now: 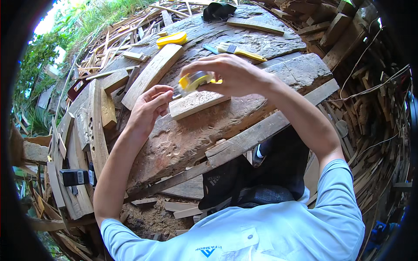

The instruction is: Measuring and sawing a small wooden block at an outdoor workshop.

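My right hand (235,76) grips a yellow tape measure (194,81) above a short pale wood block (200,106), which lies on the weathered plank bench (170,148). My left hand (150,106) is just left of the tape measure, fingers curled near a thin strip at the block's left end; what they hold, if anything, is too small to make out. Behind my right hand lie a brush with a yellow handle (246,53) and a blue tool (209,48).
A longer board (152,74), a yellow plastic object (172,39) and a black item (217,11) lie farther back. Wood offcuts (104,113) crowd the left, where a black boxy device (74,177) sits. Scrap wood piles (357,122) and loose wires (365,91) are on the right.
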Demonstrator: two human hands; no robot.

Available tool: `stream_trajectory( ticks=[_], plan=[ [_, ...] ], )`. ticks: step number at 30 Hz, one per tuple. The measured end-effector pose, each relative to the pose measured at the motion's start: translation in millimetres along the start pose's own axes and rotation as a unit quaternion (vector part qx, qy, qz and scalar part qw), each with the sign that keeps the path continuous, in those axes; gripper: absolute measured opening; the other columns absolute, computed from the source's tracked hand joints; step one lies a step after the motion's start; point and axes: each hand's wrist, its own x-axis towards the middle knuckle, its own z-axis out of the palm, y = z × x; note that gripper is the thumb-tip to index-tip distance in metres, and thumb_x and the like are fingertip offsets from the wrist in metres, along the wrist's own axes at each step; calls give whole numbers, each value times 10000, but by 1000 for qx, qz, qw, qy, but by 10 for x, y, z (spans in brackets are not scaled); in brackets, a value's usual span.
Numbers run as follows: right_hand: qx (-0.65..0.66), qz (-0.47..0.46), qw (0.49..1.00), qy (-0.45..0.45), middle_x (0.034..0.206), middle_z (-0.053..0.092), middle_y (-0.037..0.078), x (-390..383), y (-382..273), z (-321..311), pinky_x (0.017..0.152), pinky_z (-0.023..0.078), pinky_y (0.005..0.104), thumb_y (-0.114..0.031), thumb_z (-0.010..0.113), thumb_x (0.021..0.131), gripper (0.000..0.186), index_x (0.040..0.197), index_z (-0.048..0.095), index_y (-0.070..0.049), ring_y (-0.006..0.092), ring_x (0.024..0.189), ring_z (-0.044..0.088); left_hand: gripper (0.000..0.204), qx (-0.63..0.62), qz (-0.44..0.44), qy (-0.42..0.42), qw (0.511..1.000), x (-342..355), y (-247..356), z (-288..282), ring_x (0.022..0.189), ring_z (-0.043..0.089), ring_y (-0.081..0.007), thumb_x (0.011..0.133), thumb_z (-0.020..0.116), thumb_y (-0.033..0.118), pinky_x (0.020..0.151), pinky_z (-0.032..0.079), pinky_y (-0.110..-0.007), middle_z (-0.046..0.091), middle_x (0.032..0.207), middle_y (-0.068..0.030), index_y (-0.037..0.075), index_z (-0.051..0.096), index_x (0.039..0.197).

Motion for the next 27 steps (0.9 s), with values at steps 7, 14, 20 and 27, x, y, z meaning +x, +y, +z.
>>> stream_trajectory(
  ticks=[7, 14, 20, 27],
  plan=[
    [85, 304, 945, -83, 1295, 718, 108, -880, 913, -678, 1052, 568, 457, -73, 812, 855, 589, 1386, 655, -273, 261, 1189, 682, 181, 232, -38, 34, 971, 108, -31, -645, 660, 461, -19, 941, 776, 205, 597, 346, -208, 638, 789, 59, 75, 721, 1054],
    [94, 304, 941, -114, 1207, 750, 39, -675, 866, -501, 986, 582, 387, -152, 876, 808, 586, 1348, 691, -284, 178, 1031, 701, 199, 343, -44, 18, 938, 160, -75, -331, 813, 617, -66, 950, 766, 229, 725, 466, -234, 743, 919, -28, 60, 747, 1054],
    [109, 240, 960, -95, 1274, 735, 62, -598, 815, -321, 1064, 562, 420, -95, 846, 823, 626, 1385, 657, -295, 202, 1147, 702, 209, 393, 82, 50, 914, 307, -304, -390, 796, 633, -96, 935, 757, 220, 723, 496, -304, 738, 917, -78, 39, 744, 1038],
    [155, 220, 962, -55, 1305, 725, 37, -800, 812, -354, 1122, 511, 440, -113, 864, 797, 650, 1383, 660, -306, 195, 1200, 673, 161, 363, 68, 92, 925, 337, -385, -295, 614, 462, -48, 938, 722, 169, 585, 404, -260, 640, 785, 5, 39, 725, 1032]
  ],
)
